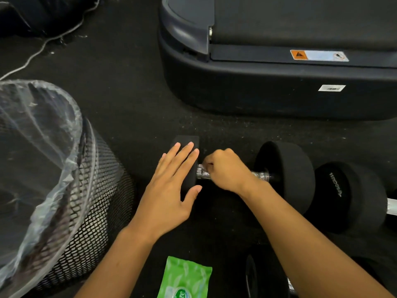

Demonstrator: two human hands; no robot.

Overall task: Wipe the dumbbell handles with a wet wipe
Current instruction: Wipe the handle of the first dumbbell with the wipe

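Fingers [211, 163] of the right hand [225, 171] curl round the handle [261, 175] of the near dumbbell [283, 175], pinching a scrap of white wipe [201, 167] at its left end. That bar runs left to right on the floor [129, 104], so the stroke ahead likely slides rightward toward the far weight. Left hand [171, 190] lies flat, fingers straight, pressing the left weight [185, 140] steady. A second dumbbell [348, 196] waits just right.

The right hand [225, 168] hides the middle of the dumbbell handle [261, 175]; whether a wipe sits under its fingers [209, 165] cannot be told. The green wipes pack [185, 278] and right dumbbell [352, 196] are cut by edges.
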